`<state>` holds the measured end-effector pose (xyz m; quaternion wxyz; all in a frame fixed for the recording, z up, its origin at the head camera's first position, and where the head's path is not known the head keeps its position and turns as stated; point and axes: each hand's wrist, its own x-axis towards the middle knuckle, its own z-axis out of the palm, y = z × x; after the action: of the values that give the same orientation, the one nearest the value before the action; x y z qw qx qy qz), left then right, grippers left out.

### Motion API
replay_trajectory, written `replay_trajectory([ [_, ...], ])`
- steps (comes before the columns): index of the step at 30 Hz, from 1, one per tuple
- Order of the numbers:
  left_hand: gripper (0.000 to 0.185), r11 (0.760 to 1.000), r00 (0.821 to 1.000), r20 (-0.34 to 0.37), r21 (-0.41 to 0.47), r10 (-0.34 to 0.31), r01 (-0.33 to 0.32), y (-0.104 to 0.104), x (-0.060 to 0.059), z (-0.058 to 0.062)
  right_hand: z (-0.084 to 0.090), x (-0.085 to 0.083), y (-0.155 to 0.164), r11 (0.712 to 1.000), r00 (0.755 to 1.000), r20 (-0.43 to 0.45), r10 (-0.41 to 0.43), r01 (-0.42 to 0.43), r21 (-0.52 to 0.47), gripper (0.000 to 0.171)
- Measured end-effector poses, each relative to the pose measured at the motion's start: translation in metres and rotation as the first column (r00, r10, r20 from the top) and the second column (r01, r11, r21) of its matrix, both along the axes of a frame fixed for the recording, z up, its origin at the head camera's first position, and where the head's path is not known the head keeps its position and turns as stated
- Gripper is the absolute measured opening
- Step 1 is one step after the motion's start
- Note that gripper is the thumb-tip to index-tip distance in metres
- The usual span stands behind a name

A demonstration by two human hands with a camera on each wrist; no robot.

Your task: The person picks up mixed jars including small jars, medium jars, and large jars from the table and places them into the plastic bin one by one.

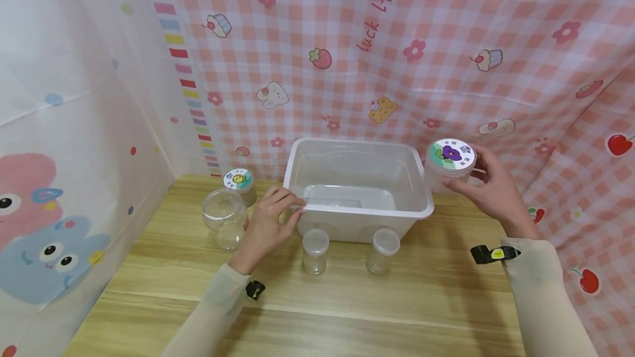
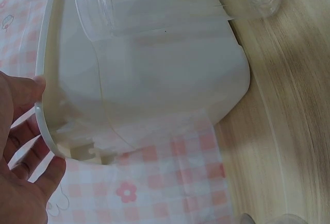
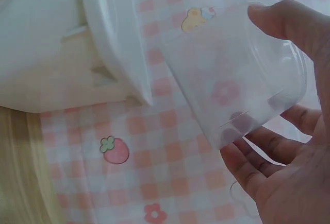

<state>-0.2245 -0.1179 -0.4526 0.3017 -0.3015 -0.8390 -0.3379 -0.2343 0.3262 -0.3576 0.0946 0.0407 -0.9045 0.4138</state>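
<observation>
Two small jars (image 1: 316, 249) before bin (image 1: 421, 211); left hand (image 1: 270, 222) relaxed at rim, right hand (image 1: 488, 186) gripping labelled jar (image 1: 450, 167).

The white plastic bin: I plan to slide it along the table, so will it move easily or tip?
The white plastic bin looks empty and thin-walled, so probably light. Its wide base should resist tipping. The left hand rests on its rim, likely enough to steady it.
</observation>
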Motion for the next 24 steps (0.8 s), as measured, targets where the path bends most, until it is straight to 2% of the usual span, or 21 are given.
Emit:
replay_trajectory([
  [8, 0.010, 1.000, 1.000, -0.014, 0.003, 0.001, -0.001, 0.000, 0.000, 0.000, 0.017, -0.004, -0.015, 0.994, 0.996, -0.012, 0.088, -0.087, 0.066, 0.091],
  [12, 0.009, 1.000, 1.000, -0.025, -0.002, 0.002, -0.002, -0.001, 0.000, 0.001, 0.023, -0.007, -0.021, 0.985, 0.992, 0.018, 0.124, -0.125, 0.116, 0.093],
  [18, 0.008, 1.000, 1.000, -0.008, -0.018, 0.007, -0.007, -0.001, -0.001, 0.001, 0.030, -0.012, -0.030, 0.966, 0.984, 0.077, 0.162, -0.174, 0.191, 0.096],
  [24, 0.009, 1.000, 1.000, -0.016, -0.016, 0.004, -0.004, -0.001, 0.000, 0.002, 0.031, -0.019, -0.039, 0.939, 0.971, 0.084, 0.222, -0.237, 0.249, 0.089],
])
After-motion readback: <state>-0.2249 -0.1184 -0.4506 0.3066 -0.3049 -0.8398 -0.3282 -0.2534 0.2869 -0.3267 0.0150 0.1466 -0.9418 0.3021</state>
